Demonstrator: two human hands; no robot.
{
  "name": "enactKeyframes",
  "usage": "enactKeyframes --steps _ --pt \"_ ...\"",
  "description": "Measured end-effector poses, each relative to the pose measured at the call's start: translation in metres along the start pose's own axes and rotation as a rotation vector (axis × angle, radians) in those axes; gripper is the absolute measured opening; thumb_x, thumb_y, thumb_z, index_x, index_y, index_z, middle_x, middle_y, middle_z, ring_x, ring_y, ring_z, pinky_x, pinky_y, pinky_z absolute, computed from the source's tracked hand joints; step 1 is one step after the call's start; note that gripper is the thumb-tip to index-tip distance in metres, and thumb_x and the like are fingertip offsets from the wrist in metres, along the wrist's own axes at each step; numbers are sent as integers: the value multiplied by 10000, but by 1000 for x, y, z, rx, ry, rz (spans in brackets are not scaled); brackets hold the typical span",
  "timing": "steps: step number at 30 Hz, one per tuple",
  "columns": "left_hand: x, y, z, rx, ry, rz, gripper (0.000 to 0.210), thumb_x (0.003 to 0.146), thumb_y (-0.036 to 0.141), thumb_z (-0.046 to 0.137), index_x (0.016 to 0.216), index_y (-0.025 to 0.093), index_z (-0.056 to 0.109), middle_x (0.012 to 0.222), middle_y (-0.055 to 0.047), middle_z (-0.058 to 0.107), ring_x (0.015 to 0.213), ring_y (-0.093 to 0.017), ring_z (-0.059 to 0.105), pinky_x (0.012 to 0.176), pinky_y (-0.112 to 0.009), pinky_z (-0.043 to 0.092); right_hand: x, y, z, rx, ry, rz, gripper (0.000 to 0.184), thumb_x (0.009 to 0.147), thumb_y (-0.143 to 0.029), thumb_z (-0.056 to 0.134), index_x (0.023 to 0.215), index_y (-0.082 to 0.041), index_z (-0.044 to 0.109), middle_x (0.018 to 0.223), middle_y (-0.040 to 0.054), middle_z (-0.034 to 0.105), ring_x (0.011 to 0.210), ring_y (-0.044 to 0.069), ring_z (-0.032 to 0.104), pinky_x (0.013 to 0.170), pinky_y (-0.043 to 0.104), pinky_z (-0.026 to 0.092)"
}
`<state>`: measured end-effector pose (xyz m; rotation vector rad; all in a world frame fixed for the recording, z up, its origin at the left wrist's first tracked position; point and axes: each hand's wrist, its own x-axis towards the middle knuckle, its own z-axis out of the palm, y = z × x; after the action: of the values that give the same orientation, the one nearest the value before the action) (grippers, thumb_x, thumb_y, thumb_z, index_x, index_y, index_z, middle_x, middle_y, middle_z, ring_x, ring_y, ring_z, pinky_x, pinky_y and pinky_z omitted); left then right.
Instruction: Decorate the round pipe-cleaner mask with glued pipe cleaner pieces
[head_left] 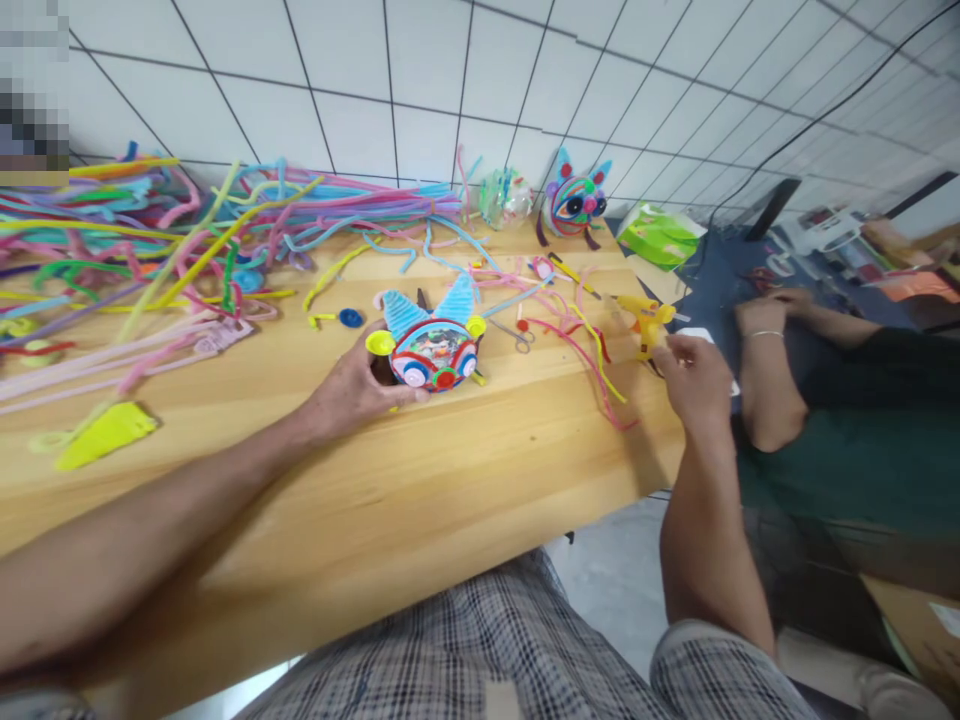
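Clasping the eared figure [437, 350], likely to steady it, the left hand [349, 385] curls; the right hand [697, 375] pinches the glue gun [646, 324].

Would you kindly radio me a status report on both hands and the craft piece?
Left hand gripping blue-eared craft piece. Right hand at yellow glue gun, grip unclear. Scissors and loose pipe cleaners lie between the hands.

Left hand [349, 392]: most fingers hidden behind cat-eared ornament [436, 345], dial centre! Nine o'clock, pipe-cleaner pile [142, 235] sliced by edge! Three o'clock, co-worker's sleeve [885, 368] cut off!
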<state>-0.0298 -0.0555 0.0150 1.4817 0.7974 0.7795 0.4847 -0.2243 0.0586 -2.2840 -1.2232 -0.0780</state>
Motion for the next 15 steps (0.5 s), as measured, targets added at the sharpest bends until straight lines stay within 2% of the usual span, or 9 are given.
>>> enactKeyframes --steps 3,5,8,11,15 --pt "1 -1 -1 18 11 9 984 648 634 1249 1368 279 679 1389 -72 895 1393 -441 840 1340 -699 677 -8 -44 5 78 -58 -51 260 1021 -549 811 1051 -297 869 1120 113 907 1022 334 831 966 493 672" --pt "3 0 -1 16 8 23 1020 635 644 1239 1396 275 669 1388 -92 893 1361 -430 862 1284 -666 714 -1 -76 14 82 -148 -133 176 1040 -451 794 1025 -304 889 1100 92 921 1031 325 836 978 471 650" --pt "6 1 1 33 30 34 1097 595 647 1231 1454 263 668 1383 -128 889 1327 -437 888 1186 -642 758 18 -112 33 10 -271 -212 169 1063 -367 771 1042 -280 915 1144 111 934 1077 327 827 1001 456 622" --pt "7 0 3 7 24 40 1050 614 631 1221 1425 251 674 1411 -150 887 1349 -435 891 1198 -627 755 31 -129 56 -123 -347 -215 167 1077 -320 779 1065 -253 931 1194 134 943 1137 345 814 1031 453 601" --pt "8 -5 4 -23 14 95 1025 643 676 1204 1405 232 683 1459 -176 888 1437 -433 866 1292 -614 715 35 -130 85 -214 -365 -197 166 1106 -330 796 1018 -252 912 1175 147 932 1150 368 811 1018 455 600"
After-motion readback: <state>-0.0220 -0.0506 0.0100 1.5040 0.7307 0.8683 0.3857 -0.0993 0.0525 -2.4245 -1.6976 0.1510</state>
